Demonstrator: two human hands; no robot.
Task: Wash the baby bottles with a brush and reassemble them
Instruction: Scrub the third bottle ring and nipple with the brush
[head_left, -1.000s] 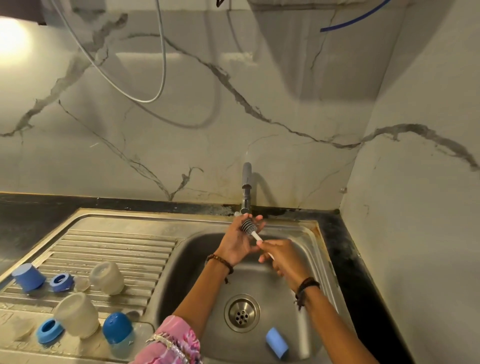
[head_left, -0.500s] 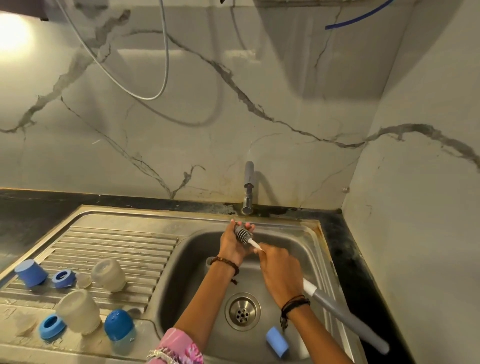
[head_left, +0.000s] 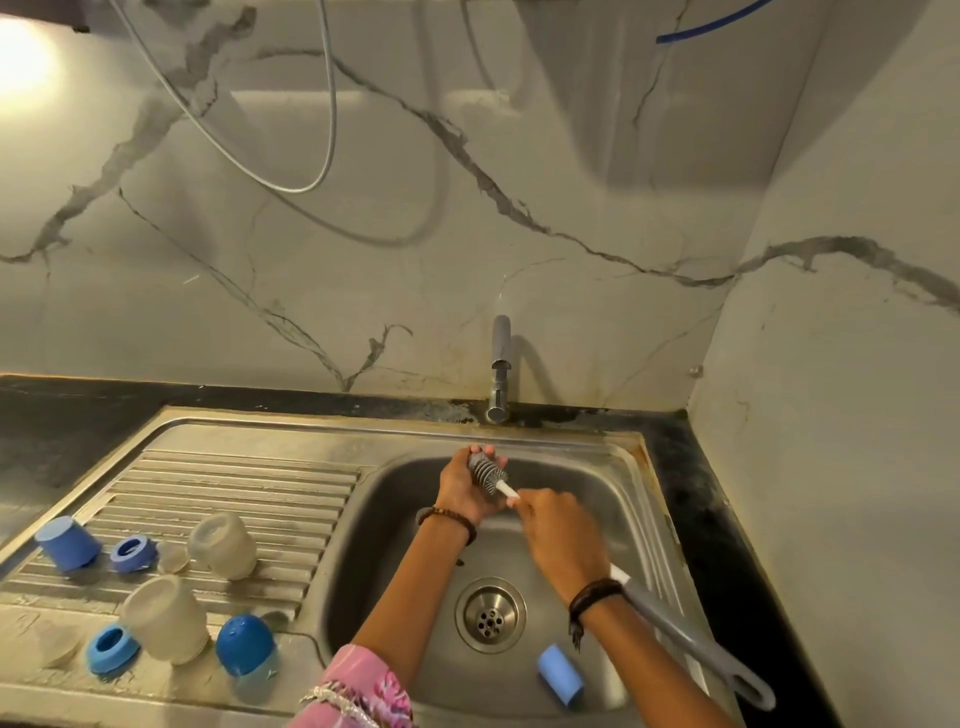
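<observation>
Gripping the brush (head_left: 675, 631) by its handle, the right hand (head_left: 563, 535) is angling the head into the left hand (head_left: 462, 491), whose fingers are curling round the bristles over the sink (head_left: 597, 467). Bottles (head_left: 221, 543) are lying apart on the drainboard (head_left: 249, 483). Wet fingers are risking a slip, which I judge could be dropping the brush onto the cap (head_left: 560, 674) below.
</observation>
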